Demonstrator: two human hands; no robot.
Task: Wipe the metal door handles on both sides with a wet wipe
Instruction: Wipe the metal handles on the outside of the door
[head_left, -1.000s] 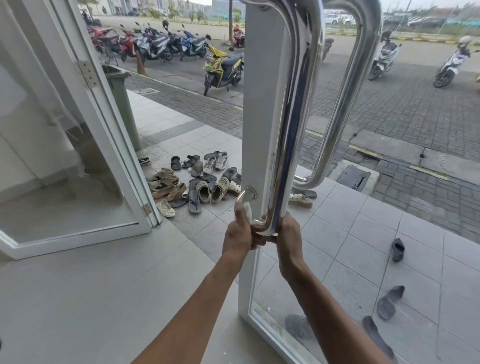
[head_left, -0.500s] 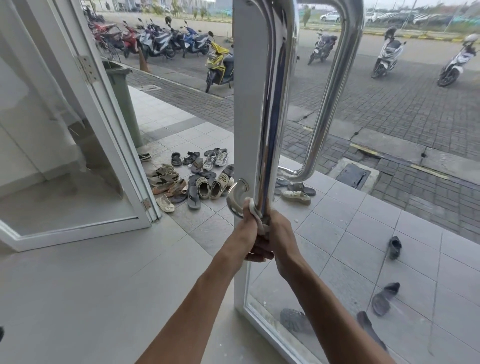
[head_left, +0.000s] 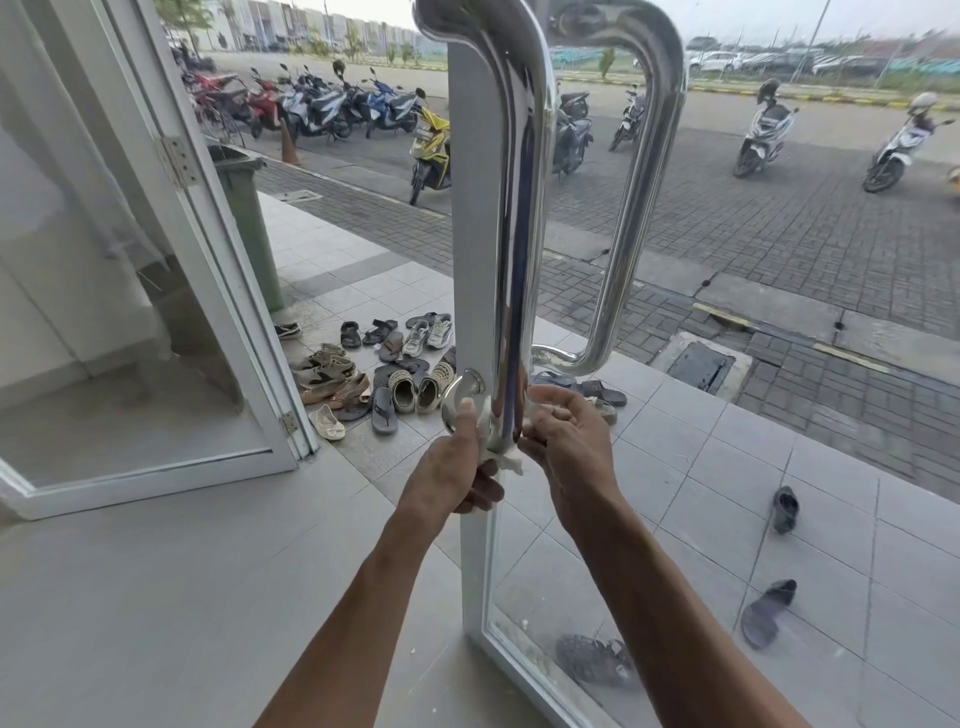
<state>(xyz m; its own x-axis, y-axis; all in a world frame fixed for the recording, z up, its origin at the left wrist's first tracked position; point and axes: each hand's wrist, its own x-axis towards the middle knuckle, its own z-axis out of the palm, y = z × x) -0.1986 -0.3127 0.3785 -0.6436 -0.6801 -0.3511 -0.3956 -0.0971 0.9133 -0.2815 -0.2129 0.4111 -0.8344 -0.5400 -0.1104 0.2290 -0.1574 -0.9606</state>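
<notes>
Main worry here: my left hand (head_left: 451, 470) only pinches the crumpled white wet wipe (head_left: 493, 441) against the bottom bend of the near polished chrome tube handle (head_left: 514, 234), so it could slip out and drop to the floor. My right hand (head_left: 569, 441) hovers beside it, fingers loose, holding nothing. Both handles run vertically along the white-framed glass door (head_left: 470, 571); the outer chrome handle (head_left: 631, 208) sits behind the glass, probably untouched.

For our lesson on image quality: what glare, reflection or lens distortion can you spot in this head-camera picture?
Head view: the near metal handle carries bright streaks and mirrored scenery; the white door frame bows from wide-angle distortion; daylight is flat and overcast, without hard shadows.
</notes>
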